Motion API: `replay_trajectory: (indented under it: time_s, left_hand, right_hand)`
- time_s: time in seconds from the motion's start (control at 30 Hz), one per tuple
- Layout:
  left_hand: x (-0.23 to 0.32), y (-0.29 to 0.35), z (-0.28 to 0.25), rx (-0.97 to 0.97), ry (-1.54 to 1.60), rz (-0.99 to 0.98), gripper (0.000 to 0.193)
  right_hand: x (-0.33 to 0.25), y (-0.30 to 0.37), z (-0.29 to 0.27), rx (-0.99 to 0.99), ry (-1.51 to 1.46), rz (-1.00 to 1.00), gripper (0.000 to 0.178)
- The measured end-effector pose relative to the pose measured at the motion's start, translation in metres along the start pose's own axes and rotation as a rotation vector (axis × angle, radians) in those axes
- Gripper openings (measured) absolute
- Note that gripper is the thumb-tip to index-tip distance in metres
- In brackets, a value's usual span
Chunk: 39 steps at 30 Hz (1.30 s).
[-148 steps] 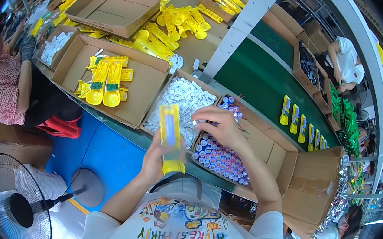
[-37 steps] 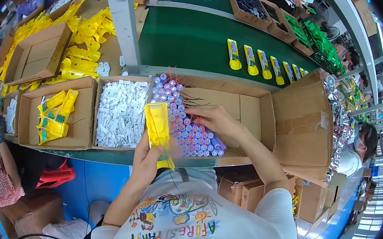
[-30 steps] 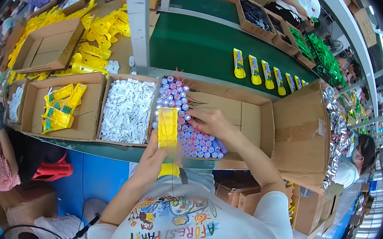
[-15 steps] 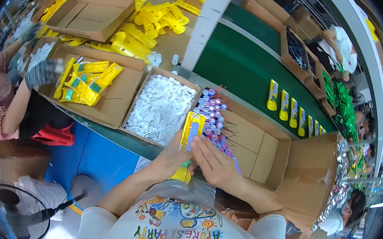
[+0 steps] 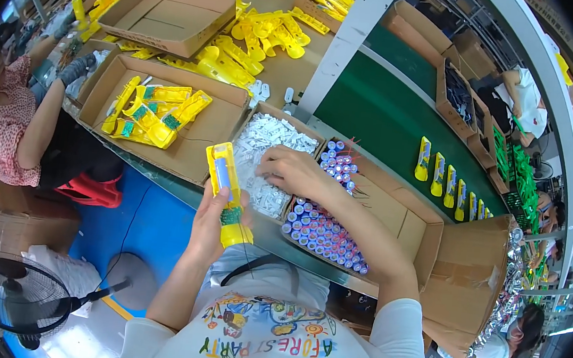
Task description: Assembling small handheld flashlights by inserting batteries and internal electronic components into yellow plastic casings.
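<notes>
My left hand [image 5: 209, 221] is wrapped round a yellow plastic housing [image 5: 222, 162], tilted over the table's near edge. Inside the housing lie a purple-blue cylindrical battery and a green circuit board [image 5: 231, 216]; a thin dark wire hangs from its lower end. My right hand [image 5: 292, 170] is down in the carton of small white plastic pieces [image 5: 270, 135], its fingers curled together among them. What its fingertips pinch, if anything, is too small to make out. Under my right forearm are many upright batteries [image 5: 326, 232] with red wires, in a cardboard box [image 5: 425, 253].
A carton [image 5: 232, 100] of wired yellow housings stands on the left, with an empty-looking tray [image 5: 171, 16] and loose yellow shells [image 5: 267, 34] behind. Yellow units line the green conveyor [image 5: 378, 105] beyond a metal post [image 5: 345, 52]. A co-worker [image 5: 10, 115] sits left; a fan [image 5: 19, 298] stands below.
My right hand has left the yellow housing and moved into the white pieces. My left hand has carried the housing to the left. The view has shifted, and the co-worker's gloved hand has moved.
</notes>
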<state>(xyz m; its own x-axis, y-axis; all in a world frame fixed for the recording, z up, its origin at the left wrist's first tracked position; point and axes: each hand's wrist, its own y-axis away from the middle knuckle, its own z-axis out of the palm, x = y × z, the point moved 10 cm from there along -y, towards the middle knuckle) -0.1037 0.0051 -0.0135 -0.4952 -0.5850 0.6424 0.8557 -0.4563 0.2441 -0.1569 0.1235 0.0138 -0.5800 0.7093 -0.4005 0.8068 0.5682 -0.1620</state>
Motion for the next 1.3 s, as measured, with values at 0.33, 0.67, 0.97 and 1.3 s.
replay_trajectory:
  time_s: [0.33,0.67,0.97,1.3]
  left_hand:
    - [-0.002,0.003,-0.001,0.038,-0.119,-0.013,0.033]
    - [-0.004,-0.001,-0.008,0.052,-0.154,-0.025,0.033]
    - [-0.006,-0.003,-0.009,0.056,-0.158,-0.046,0.035]
    - [-0.006,-0.003,-0.005,0.073,-0.17,-0.053,0.038]
  right_hand:
    - [0.021,0.002,0.008,-0.155,-0.281,0.158,0.012]
    - [0.013,0.0,0.004,-0.128,-0.303,0.168,0.022]
    - [0.026,-0.001,0.015,-0.15,-0.233,0.246,0.027]
    - [0.02,-0.005,0.01,-0.217,-0.132,0.185,0.02]
